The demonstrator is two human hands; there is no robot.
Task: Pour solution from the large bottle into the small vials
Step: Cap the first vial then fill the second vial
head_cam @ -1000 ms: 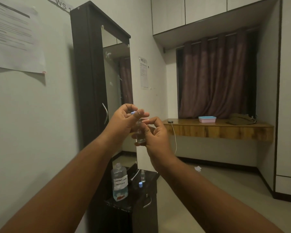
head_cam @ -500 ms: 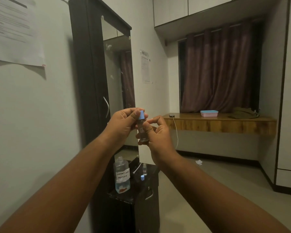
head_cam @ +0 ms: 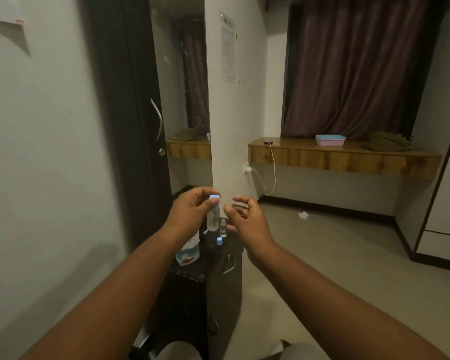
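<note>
While my left hand is pinching the capped vial over the desk, my right hand is hanging open, empty; I'm aiming to set it upright beside the uncapped vial, clear of the bottle.

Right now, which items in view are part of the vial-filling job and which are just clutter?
Job items:
- capped vial, held by the left hand
- open vial on the dark cabinet
- loose blue cap
- large bottle
- right hand, open, holding nothing

Lying about:
- pink box on the wooden shelf
- phone with charging cable
- olive bag
- paper scrap on the floor
</note>
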